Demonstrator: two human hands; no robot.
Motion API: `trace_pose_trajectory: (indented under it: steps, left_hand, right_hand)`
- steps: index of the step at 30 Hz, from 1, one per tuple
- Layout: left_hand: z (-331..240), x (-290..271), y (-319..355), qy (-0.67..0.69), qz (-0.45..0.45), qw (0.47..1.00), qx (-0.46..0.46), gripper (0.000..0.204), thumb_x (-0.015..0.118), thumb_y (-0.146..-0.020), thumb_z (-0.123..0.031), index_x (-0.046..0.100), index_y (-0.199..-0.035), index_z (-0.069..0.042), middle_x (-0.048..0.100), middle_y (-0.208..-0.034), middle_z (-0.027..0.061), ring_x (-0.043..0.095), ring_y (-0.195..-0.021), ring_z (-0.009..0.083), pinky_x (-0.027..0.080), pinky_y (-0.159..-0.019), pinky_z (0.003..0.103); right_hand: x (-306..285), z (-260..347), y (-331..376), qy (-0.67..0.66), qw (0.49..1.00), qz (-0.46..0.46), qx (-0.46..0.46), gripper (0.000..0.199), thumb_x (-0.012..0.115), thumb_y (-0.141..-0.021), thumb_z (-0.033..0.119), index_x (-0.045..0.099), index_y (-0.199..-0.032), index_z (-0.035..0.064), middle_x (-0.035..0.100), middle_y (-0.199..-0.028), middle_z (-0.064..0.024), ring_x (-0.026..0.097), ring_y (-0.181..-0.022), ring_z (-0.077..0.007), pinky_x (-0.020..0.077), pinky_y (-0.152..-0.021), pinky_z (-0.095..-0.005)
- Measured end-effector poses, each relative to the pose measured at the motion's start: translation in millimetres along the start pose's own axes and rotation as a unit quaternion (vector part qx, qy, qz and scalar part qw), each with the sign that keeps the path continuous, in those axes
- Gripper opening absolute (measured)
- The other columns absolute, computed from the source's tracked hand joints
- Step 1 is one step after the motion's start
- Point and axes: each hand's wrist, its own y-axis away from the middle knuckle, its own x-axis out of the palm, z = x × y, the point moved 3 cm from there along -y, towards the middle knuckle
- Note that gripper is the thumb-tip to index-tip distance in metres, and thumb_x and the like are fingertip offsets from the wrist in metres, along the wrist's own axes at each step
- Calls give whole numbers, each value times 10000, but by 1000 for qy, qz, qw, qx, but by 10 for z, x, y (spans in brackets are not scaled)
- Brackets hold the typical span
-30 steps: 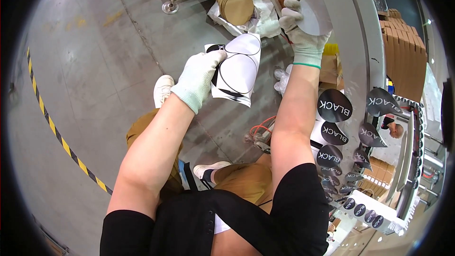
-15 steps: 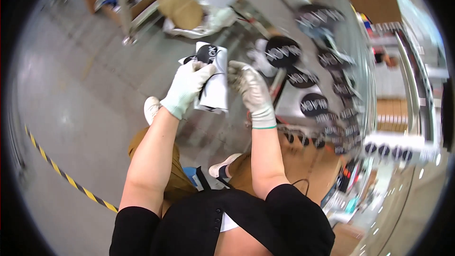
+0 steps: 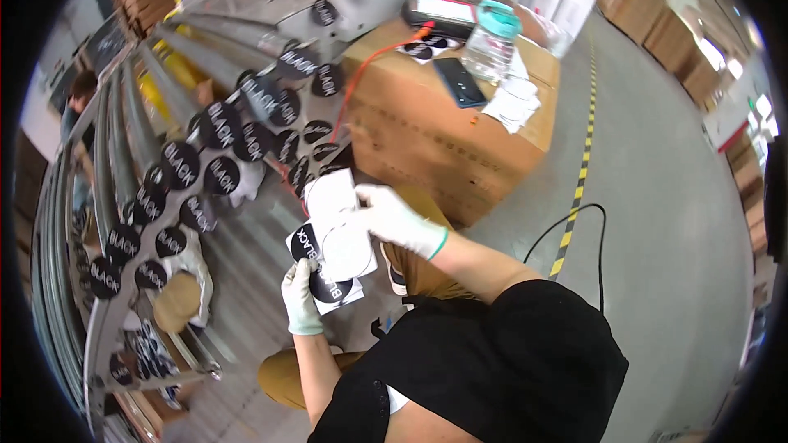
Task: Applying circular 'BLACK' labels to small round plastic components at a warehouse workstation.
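A strip of white paper stickers [image 3: 349, 250] with round black labels hangs in front of my lap, folded so that white backing with faint circle outlines faces up. My left hand [image 3: 302, 299], in a white glove, pinches its lower left part beside a black round label [image 3: 332, 289]. Higher up, my right hand [image 3: 400, 217], gloved with a green cuff edge, grips the right edge of the white backing. The right fingertips partly cover the paper. Both hands are closed on the same strip.
To the left, a roller conveyor [image 3: 107, 148] has many black round stickers along its frame. A cardboard box [image 3: 443, 148] ahead bears a phone [image 3: 460, 82], a lidded clear jar [image 3: 492, 41], a device with a screen [image 3: 442, 12] and paper scraps [image 3: 513, 104]. Striped floor tape [image 3: 584, 156] runs at right.
My view has swung to the right, bringing the box top into sight. My right hand, apart from the stickers before, now grips them, and the strip is opened out wider.
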Motion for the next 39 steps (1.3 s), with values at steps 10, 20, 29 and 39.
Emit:
trace_pose_trajectory:
  steps: [10, 20, 29, 39]
  left_hand:
    - [-99, 838, 221, -130, 37, 991, -16, 172, 628, -887, -208, 628, -860, -38, 612, -784, -3, 551, -735, 77, 444, -725, 223]
    - [-285, 1515, 383, -73, -11, 996, -57, 143, 612, -847, -133, 586, -766, -18, 610, -727, 71, 610, -598, 150, 537, -562, 290]
    - [-266, 1384, 168, -183, -5, 981, -61, 167, 634, -872, -191, 632, -798, -41, 616, -748, -3, 553, -644, 75, 454, -621, 211]
    - [-169, 1276, -95, -166, -6, 985, -42, 208, 658, -858, -230, 631, -798, -33, 623, -758, 8, 552, -658, 80, 462, -638, 225]
  right_hand:
    - [-3562, 1093, 391, 76, 874, -432, -210, 358, 663, -804, 167, 558, -1088, -23, 630, -997, -115, 616, -815, -162, 512, -721, -284]
    - [-2965, 1073, 545, 701, 617, -335, -123, 882, 714, -655, 470, 372, -1334, 23, 264, -1388, -206, 375, -1211, -419, 364, -966, -499]
    - [-3413, 1074, 452, 712, 612, -333, 86, 431, 604, -789, 295, 545, -1201, 183, 307, -1349, -139, 423, -1176, -341, 483, -831, -454]
    - [-3831, 1254, 804, 456, 677, -563, -127, 319, 509, -903, 192, 554, -1174, 30, 613, -1099, -136, 622, -971, -310, 493, -823, -388]
